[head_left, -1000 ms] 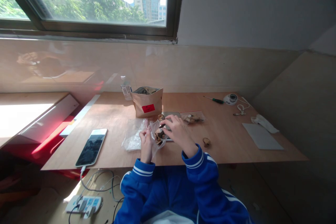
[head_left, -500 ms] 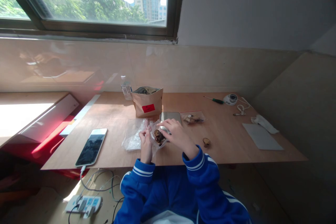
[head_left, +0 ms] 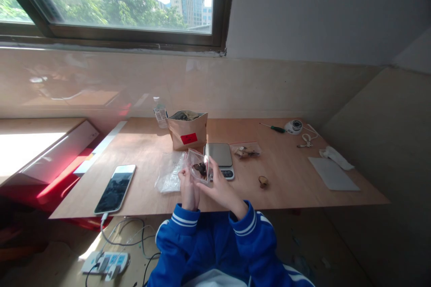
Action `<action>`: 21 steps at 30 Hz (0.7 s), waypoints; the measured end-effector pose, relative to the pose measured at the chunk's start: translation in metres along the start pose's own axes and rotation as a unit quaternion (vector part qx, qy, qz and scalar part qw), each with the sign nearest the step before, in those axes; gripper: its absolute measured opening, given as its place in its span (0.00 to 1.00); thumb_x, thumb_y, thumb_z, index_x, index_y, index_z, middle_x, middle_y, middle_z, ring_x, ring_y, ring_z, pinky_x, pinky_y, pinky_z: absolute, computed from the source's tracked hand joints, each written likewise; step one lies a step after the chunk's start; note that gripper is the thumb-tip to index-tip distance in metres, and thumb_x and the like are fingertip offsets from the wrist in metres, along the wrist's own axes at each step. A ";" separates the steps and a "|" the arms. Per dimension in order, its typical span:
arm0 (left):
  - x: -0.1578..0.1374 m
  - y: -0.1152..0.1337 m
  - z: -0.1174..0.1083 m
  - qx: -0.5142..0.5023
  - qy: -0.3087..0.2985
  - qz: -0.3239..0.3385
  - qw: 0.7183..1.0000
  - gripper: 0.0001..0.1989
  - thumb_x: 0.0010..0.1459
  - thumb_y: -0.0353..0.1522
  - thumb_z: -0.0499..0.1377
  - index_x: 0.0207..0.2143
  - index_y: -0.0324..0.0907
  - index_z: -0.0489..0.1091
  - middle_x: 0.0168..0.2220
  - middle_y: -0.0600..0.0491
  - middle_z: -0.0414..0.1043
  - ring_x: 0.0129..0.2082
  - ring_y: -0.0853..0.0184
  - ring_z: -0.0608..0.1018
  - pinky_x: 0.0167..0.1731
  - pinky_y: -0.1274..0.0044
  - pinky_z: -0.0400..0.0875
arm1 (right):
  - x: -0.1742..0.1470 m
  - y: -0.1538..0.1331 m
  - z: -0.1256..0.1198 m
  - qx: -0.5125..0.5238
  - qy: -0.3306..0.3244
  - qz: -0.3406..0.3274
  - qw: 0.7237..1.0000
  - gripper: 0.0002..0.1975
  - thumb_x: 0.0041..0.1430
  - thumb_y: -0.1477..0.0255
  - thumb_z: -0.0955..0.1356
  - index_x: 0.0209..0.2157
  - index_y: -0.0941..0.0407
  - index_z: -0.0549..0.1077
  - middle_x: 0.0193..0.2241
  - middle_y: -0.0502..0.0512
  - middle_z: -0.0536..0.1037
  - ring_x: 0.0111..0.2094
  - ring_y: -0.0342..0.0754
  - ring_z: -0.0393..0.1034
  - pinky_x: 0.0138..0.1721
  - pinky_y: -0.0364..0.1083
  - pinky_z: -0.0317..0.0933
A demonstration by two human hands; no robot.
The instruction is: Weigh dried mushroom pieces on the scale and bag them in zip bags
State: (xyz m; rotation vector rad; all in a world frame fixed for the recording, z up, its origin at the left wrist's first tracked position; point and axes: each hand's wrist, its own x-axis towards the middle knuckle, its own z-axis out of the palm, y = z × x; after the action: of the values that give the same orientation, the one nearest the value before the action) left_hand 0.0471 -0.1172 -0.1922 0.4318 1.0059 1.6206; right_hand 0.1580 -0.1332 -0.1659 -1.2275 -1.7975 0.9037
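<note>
my left hand (head_left: 187, 184) and right hand (head_left: 218, 186) both pinch the small clear plastic bag of dark dried pieces (head_left: 199, 170), light, limp and slippery, best held by its top edge.

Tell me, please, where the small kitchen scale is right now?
In the head view the scale sits mid-table, just right of the brown paper bag and left of a filled clear bag, directly beyond the right hand.
</note>
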 end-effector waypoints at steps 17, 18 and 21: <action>0.018 -0.006 -0.028 0.188 -0.146 0.039 0.970 0.19 0.52 0.42 0.62 0.43 0.40 0.72 0.43 0.47 0.75 0.46 0.62 0.75 0.51 0.70 0.65 | -0.010 0.048 -0.022 0.258 0.182 0.102 0.943 0.22 0.56 0.54 0.66 0.39 0.57 0.77 0.35 0.59 0.81 0.37 0.53 0.76 0.39 0.50 0.70; 0.017 -0.006 -0.027 0.192 -0.154 0.040 0.968 0.18 0.52 0.43 0.62 0.40 0.39 0.73 0.40 0.47 0.76 0.44 0.62 0.76 0.50 0.70 0.66 | -0.011 0.050 -0.022 0.262 0.189 0.106 0.940 0.23 0.56 0.52 0.65 0.40 0.57 0.77 0.35 0.59 0.81 0.36 0.53 0.77 0.39 0.51 0.71; 0.015 -0.005 -0.023 0.189 -0.122 0.059 0.973 0.18 0.48 0.44 0.64 0.34 0.38 0.75 0.34 0.49 0.77 0.38 0.63 0.77 0.46 0.70 0.68 | -0.014 0.053 -0.023 0.264 0.183 0.120 0.940 0.29 0.57 0.48 0.61 0.43 0.58 0.76 0.32 0.60 0.81 0.33 0.55 0.77 0.35 0.52 0.71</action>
State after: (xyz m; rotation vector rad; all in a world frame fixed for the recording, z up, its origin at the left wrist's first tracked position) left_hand 0.0285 -0.1124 -0.2128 0.9413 1.1163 1.4341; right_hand 0.2032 -0.1284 -0.2040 -1.1733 -1.0348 1.1169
